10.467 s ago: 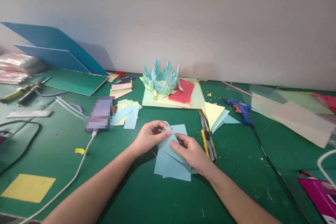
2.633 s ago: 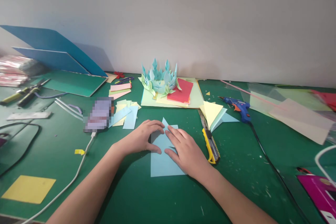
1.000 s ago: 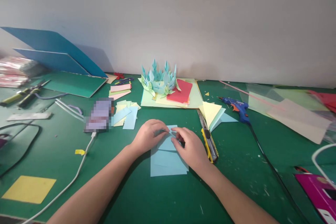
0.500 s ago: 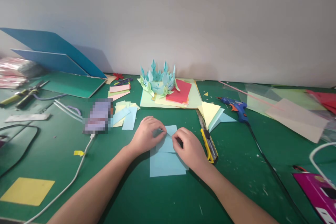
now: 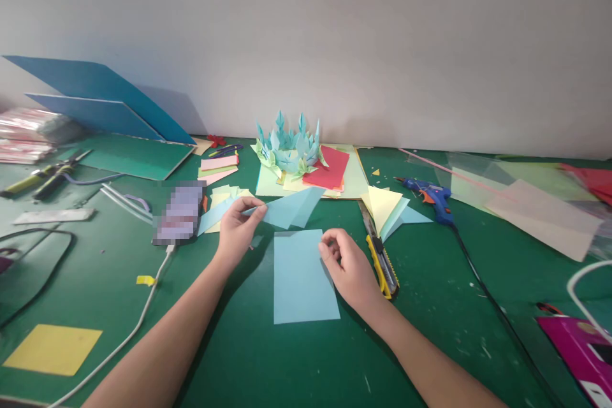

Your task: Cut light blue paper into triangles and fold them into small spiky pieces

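Observation:
My left hand (image 5: 241, 229) is raised left of centre, its thumb and fingers pinched on light blue paper (image 5: 296, 207). That paper stretches out to the right of the fingers and looks folded or bent. Below it a light blue rectangular sheet (image 5: 305, 284) lies flat on the green table. Over the sheet's upper right edge sits my right hand (image 5: 348, 264), fingers curled in towards the thumb, with nothing seen between them. A yellow utility knife (image 5: 381, 261) lies just right of that hand. Behind my left hand are blue and yellow paper pieces (image 5: 210, 217), partly covered.
A blue and green folded-paper crown (image 5: 289, 146) stands at the back on stacked paper. To the right lie folded paper triangles (image 5: 382, 207) and a blue glue gun (image 5: 433, 197) with its cord. On the left are a phone (image 5: 179, 213) on a white cable and pliers (image 5: 57, 175).
My left hand has moved left and up, carrying blue paper off the flat sheet. My right hand has let go of that paper and stays near the sheet's right edge.

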### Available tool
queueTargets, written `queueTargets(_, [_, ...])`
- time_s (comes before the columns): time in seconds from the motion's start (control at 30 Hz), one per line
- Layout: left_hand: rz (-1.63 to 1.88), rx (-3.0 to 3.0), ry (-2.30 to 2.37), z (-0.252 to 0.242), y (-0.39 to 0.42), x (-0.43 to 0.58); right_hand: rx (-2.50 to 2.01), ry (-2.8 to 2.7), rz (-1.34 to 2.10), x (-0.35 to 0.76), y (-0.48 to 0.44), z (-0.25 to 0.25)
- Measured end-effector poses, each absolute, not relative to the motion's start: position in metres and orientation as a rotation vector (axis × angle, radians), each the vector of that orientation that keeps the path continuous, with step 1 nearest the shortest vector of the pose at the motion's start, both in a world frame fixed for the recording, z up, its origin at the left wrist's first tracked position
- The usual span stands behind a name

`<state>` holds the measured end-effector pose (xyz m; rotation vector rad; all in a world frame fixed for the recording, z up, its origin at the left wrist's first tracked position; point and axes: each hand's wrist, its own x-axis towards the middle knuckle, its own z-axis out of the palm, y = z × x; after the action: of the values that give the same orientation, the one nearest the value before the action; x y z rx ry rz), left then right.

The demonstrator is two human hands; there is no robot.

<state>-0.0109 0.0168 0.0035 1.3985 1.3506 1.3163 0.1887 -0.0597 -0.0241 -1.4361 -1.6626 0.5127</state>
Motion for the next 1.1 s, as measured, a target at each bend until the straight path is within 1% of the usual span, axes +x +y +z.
queueTargets(0.17, [1.173,1.360,1.134,-0.001,0.010,-0.003,-1.339,-1.435,0.564,0.186,-0.058,-0.032])
queueTargets(0.33, [1.117,1.508,1.038,0.000,0.007,0.001,-1.240,-1.330,0.693,0.187,-0.060,-0.023])
queueTargets(0.47, [1.166,1.821,1.003,-0.004,0.010,0.003,-1.256,-1.255,0.585,0.189,-0.064,-0.019])
queueTargets(0.57, [1.097,2.093,1.079,-0.006,0.010,0.002,-1.242,-1.276,0.431,0.190,-0.067,-0.018])
queueTargets(0.7, [1.033,2.352,1.050,-0.006,0.008,0.002,-1.089,-1.503,0.275,0.193,-0.071,-0.010])
queueTargets(0.87, [1.008,2.446,0.871,-0.007,0.009,0.000,-0.821,-1.870,0.050,0.197,-0.071,-0.002])
queueTargets(1.0, [0.859,2.513,0.823,-0.009,0.011,-0.003,-0.765,-2.229,0.059,0.196,-0.069,-0.006])
queueTargets(1.1, [0.730,2.613,0.757,-0.009,0.012,-0.003,-0.768,-2.387,0.103,0.195,-0.067,-0.010])
